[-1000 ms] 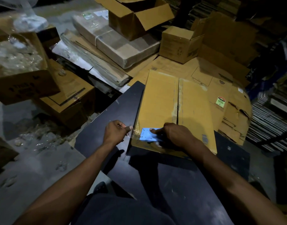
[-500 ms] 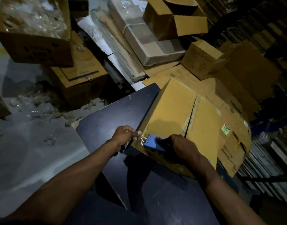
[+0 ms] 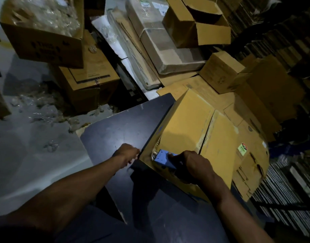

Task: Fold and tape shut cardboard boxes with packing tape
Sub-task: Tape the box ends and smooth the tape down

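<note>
Dim stacks of cartons ring the dark table (image 3: 115,130), where I see the closed cardboard box (image 3: 189,125) lying along its right side. My right hand (image 3: 194,163) clenches the blue tape dispenser (image 3: 162,157) on the box's near corner — my left hand (image 3: 128,155) sits at the box's left edge, grip unclear.

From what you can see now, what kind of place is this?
Probably a warehouse packing area: flattened brown cardboard sheets lie stacked on the floor, open brown cardboard boxes stand around, and a yellow-brown cardboard box lies on a dark table.
</note>
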The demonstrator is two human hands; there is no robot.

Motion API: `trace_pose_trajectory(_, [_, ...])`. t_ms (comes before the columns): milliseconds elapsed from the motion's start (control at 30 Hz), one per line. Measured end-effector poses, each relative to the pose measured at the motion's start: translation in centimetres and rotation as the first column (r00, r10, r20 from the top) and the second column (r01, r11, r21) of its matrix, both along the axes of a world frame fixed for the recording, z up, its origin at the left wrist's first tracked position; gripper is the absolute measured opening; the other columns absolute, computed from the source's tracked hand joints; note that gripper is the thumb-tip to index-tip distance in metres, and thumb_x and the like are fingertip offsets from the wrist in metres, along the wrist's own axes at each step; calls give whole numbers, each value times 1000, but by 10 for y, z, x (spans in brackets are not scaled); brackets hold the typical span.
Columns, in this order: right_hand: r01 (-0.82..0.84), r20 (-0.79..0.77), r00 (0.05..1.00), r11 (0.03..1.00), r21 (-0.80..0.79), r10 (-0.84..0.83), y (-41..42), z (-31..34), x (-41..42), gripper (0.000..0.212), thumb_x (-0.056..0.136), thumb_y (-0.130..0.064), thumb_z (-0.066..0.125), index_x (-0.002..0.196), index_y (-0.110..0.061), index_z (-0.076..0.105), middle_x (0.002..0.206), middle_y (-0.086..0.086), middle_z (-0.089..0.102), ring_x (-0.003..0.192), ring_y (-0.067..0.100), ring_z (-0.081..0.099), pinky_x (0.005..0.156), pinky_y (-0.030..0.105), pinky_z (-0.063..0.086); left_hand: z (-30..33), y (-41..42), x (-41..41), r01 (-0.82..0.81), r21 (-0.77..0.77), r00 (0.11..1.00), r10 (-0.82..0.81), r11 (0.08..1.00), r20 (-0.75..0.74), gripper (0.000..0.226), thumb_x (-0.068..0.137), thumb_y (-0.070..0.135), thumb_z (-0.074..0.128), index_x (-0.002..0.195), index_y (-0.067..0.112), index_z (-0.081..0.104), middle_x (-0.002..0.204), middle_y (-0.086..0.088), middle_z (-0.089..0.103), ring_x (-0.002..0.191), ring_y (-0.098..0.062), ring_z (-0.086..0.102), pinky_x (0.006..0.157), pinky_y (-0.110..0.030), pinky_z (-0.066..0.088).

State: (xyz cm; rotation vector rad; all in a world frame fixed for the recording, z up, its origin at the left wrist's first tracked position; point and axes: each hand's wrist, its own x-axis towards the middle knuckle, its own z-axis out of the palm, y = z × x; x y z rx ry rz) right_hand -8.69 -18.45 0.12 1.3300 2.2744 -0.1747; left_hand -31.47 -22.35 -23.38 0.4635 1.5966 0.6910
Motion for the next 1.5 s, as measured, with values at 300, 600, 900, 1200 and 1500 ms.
trace_pose_trajectory(300, [-6,37,999,999,-38,7,8,4,-7,55,102,-73,43,126,-32,71,102,3,71,88,32,72,68,36,43,42,-19,10,929,283,306,-66,240,-950,99,89,45,60,176,21,19,182,0,22,168,-21,20,131,-55,25])
trace_pose_trajectory(600, [25,189,982,999,-29,-19,-8,23,34,36,96,-56,71,118,-28,62,80,-7,46,78,29,60,66,41,53,46,-14,7,969,82,73,47,234,-996,86,94,56,53,173,27,31,178,6,31,164,-28,31,129,-71,15])
trace_pose_trajectory(900, [38,297,955,991,-128,2,-35,69,76,28,100,-29,68,123,-16,58,113,6,65,103,33,65,84,44,55,44,-16,5,965,88,78,49,247,-996,85,94,59,59,171,28,37,178,8,32,164,-31,33,127,-72,16])
trace_pose_trajectory(1200, [-58,236,970,998,-25,62,-52,94,104,78,95,-40,66,162,-53,28,100,-2,53,86,26,66,64,34,47,38,-14,7,961,136,116,94,243,-989,84,98,59,58,172,28,34,179,8,28,165,-28,29,128,-72,16])
trace_pose_trajectory(1500, [69,249,967,995,-70,-49,-33,47,102,51,97,-32,69,146,-35,55,109,2,66,84,27,59,64,37,46,37,-14,5,971,38,27,51,236,-998,90,98,61,56,175,28,23,181,7,21,167,-30,25,125,-74,17])
